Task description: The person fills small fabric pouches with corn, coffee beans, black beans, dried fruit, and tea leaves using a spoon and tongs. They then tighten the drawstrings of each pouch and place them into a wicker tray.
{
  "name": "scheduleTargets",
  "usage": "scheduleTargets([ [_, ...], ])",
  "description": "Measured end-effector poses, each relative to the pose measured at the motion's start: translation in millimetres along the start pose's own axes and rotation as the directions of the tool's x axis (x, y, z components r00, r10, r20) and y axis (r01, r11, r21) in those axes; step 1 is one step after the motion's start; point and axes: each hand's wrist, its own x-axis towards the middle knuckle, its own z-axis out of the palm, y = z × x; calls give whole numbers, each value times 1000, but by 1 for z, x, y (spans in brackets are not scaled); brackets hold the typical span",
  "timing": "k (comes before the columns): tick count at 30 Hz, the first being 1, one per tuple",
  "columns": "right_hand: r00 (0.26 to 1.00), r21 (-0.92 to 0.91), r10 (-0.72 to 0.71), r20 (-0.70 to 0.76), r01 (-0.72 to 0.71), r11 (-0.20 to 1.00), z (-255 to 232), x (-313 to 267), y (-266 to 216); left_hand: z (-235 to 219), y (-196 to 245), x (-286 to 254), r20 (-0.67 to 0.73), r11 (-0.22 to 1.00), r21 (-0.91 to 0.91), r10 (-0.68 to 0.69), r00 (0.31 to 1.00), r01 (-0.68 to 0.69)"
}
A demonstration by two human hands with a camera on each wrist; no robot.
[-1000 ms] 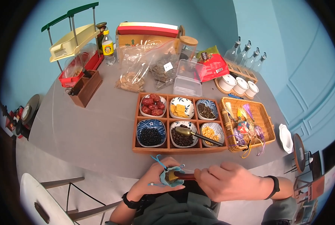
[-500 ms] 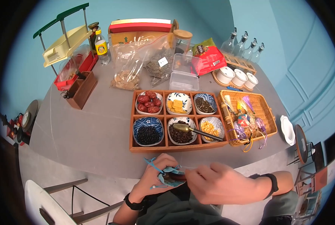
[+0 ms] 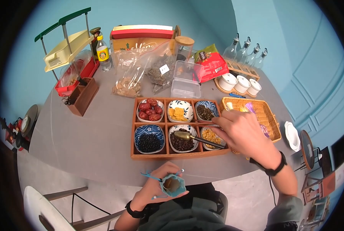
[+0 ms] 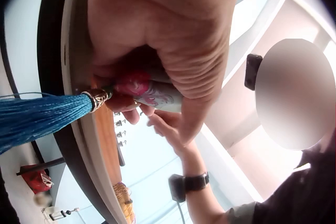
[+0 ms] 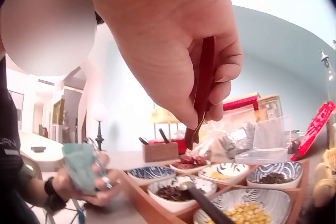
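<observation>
In the head view my left hand (image 3: 154, 188) grips a light-blue fabric drawstring pouch (image 3: 182, 188), mouth facing up with brownish contents inside. Blue cords trail from it; a blue tassel (image 4: 47, 116) hangs off its end in the left wrist view. My right hand (image 3: 243, 133) is over the right side of the divided wooden tray (image 3: 152, 156). It pinches a slim reddish-brown wooden utensil (image 5: 206, 71), tip pointing down, whose exact kind I cannot tell. Below are bowls of dark dried leaves (image 3: 205, 111) and yellow kernels (image 3: 211, 134). A brass scoop (image 3: 183, 135) lies across two front bowls.
Other bowls hold red dates (image 3: 150, 109), yellow pieces (image 3: 177, 113) and black beans (image 3: 149, 142). Right of the tray is a wicker basket (image 3: 272, 119) with sachets. Behind stand plastic bags (image 3: 127, 86), a clear box (image 3: 185, 90), white lidded jars (image 3: 228, 81) and glass bottles (image 3: 231, 52).
My right hand has pulled the wooden utensil out of the pouch and moved up and right over the tray. My left hand still grips the pouch in nearly the same place.
</observation>
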Motion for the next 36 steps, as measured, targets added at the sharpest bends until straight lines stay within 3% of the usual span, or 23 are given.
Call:
scheduleTargets([
  [4, 992, -40, 76, 100, -72, 997, 47, 22, 16, 3, 3, 7, 11, 999, 27, 24, 1000, -24],
  [9, 995, -156, -30, 96, 45, 987, 85, 36, 16, 3, -7, 8, -31, 999, 41, 30, 999, -29],
  [12, 992, -211, -103, 69, 115, 971, 90, 40, 17, 1, -6, 7, -51, 999, 42, 31, 998, -29],
  [19, 991, -202, -113, 73, 125, 971, 96, 46, 17, 0, -7, 6, -67, 1000, 21, 18, 998, -16],
  [25, 996, -183, -78, 46, 85, 979, 98, 50, 19, 2, -10, 3, -68, 993, -112, -26, 997, 18],
  [36, 997, -191, -68, 21, 70, 979, 107, 53, 23, 1, -8, 4, -44, 997, -67, -35, 998, 32],
])
